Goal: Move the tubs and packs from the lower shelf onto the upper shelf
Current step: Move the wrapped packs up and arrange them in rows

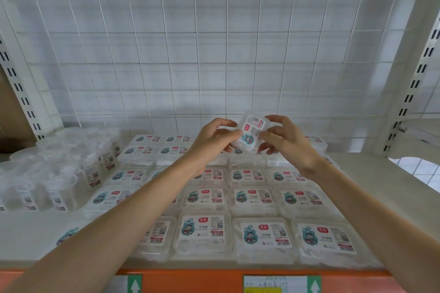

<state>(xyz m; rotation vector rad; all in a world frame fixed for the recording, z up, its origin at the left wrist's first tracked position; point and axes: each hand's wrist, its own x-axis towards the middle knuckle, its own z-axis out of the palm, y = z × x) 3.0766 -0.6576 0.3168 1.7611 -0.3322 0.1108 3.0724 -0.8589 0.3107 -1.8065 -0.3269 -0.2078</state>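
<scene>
**One pack held aloft above a stocked shelf**

A clear, labelled pack is held tilted in the air between both hands, over the back rows of a white shelf. The grip of the left hand is pinched on the pack's left edge with thumb and fingertips. That of the right hand is curled round the opposite edge. Below, matching packs are laid flat in rows, labels up, across the middle and right of the shelf. Clear tubs are grouped upright at the left, just beside them. A white wire grid is seen behind, slotted uprights at either side, and an orange strip with paper tags along the front edge.
</scene>
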